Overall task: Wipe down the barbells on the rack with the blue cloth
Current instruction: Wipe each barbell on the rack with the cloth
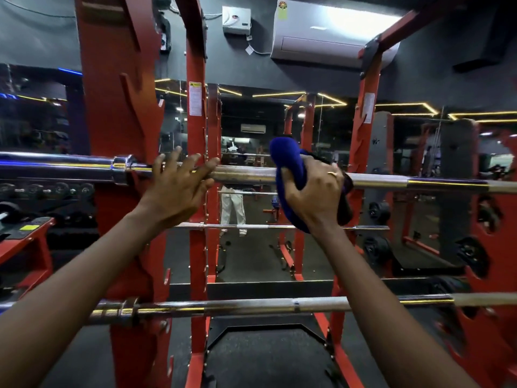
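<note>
Wiping upper chrome steel barbell (243, 175) in hand: right hand (313, 191) clutches bunched blue cloth (288, 163) against the shaft, left hand (176, 189) rests spread-fingered beside; next probably sliding cloth along, then lower steel barbell (251, 305) beneath both hands; white upright label (195, 98) above left hand illegible.

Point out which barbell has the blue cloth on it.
The upper barbell: the right hand grips the blue cloth over it. The lower barbell is bare.

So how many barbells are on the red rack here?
2. The upper barbell crosses at hand height, under the left hand and the blue cloth in the right hand. The lower barbell crosses well below. Beyond, thinner bars look like mirror reflections; others may be hidden.
</note>
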{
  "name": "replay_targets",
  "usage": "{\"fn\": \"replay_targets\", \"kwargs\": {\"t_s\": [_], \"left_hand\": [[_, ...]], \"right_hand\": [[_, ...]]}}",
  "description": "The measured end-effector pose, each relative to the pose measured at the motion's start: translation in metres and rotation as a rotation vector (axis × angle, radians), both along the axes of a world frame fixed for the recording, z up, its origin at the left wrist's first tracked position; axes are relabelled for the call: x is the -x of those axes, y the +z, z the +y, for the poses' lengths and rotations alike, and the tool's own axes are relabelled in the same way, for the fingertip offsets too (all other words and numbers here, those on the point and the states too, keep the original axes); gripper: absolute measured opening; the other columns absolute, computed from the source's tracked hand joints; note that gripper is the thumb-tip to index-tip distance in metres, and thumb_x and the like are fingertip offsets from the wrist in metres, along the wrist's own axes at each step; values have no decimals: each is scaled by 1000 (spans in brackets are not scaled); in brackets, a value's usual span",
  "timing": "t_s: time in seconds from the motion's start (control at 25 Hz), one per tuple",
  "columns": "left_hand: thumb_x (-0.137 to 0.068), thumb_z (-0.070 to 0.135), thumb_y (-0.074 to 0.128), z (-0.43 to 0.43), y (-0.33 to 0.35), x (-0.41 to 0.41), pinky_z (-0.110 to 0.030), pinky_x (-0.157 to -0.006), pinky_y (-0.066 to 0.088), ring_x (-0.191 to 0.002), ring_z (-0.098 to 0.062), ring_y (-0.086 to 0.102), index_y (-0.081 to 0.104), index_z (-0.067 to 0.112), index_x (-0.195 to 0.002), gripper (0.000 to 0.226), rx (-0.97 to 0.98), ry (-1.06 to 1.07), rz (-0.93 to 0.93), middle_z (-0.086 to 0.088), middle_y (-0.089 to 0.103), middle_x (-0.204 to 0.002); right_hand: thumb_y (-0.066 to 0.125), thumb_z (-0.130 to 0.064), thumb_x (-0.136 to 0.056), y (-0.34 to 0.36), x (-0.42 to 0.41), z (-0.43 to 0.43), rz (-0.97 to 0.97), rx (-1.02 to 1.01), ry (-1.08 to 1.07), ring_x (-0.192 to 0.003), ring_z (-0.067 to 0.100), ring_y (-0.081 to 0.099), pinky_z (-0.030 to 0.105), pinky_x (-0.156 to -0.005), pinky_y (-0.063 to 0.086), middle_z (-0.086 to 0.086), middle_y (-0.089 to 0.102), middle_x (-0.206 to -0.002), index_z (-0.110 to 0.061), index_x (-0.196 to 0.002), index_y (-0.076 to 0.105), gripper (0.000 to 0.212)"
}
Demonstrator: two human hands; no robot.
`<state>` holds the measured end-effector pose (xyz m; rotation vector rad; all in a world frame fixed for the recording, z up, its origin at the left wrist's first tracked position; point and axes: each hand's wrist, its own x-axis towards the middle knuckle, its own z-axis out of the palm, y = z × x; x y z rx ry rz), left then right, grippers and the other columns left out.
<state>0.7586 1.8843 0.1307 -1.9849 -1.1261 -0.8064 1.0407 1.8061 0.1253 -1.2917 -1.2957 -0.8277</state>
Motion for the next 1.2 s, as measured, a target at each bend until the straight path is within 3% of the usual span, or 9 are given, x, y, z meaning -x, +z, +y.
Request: {"fn": "replay_targets", "kwargs": {"t_s": [0.12,0.28,0.36,0.44,0.64,0.84,1.04,1.12,1.2], "left_hand": [[-102,61,10,4,14,16,-61,-108,35,-139,-40,41,25,39,-158,62,63,-61,92,-7,50,-150],[-101,60,11,8,13,33,-61,-107,36,-135,-37,46,29,36,-155,61,66,-82,102,-6,55,-142],[-101,56,16,6,6,30,-59,-107,33,-135,-34,46,32,36,-154,58,59,-88,62,-3,55,-141],[-100,55,17,3,3,25,-57,-106,30,-132,-32,46,33,36,-153,58,61,-97,30,-1,55,-141],[-102,52,22,3,1,23,-57,-106,29,-125,-31,51,39,35,-150,54,64,-143,-34,-1,59,-134],[-105,48,23,2,0,19,-57,-112,17,-131,-31,47,41,39,-150,49,92,-197,-121,0,57,-137],[-106,49,27,4,0,17,-55,-117,9,-139,-28,36,33,44,-153,48,144,-211,-164,1,49,-145],[-106,48,26,4,-1,18,-54,-119,9,-140,-27,34,31,44,-153,48,162,-226,-162,1,47,-146],[-106,47,28,5,-1,17,-55,-120,9,-140,-26,34,31,44,-153,47,162,-246,-170,1,47,-146]], "right_hand": [[53,-45,-95,7,34,7,-152,89,128,-83,22,65,45,-98,44,-2,68,-90,-20,-127,51,41],[65,-27,-88,29,12,5,142,2,182,-78,19,63,51,-77,58,-3,56,-96,-14,-120,43,41],[69,-19,-88,30,14,8,185,-44,77,-83,16,60,52,-80,58,-3,54,-99,-15,-112,52,29],[65,-29,-93,22,37,11,56,-32,76,-83,16,62,50,-83,56,-3,61,-97,-19,-108,56,20],[50,-47,-100,12,42,6,-324,174,44,-105,22,64,47,-94,52,0,62,-131,-24,-137,57,44],[51,-40,-98,10,10,3,33,-15,-12,-108,21,65,49,-97,51,0,69,-123,-22,-127,70,39],[50,-48,-100,-5,66,10,-177,125,36,-126,20,54,44,-110,34,-2,59,-135,-27,-140,57,46],[47,-49,-103,-2,53,12,-258,103,-15,-119,22,59,47,-106,42,1,61,-133,-23,-141,56,47],[40,-50,-104,5,35,8,-105,27,-86,-106,22,65,48,-100,45,3,66,-124,-18,-133,63,49]]}}
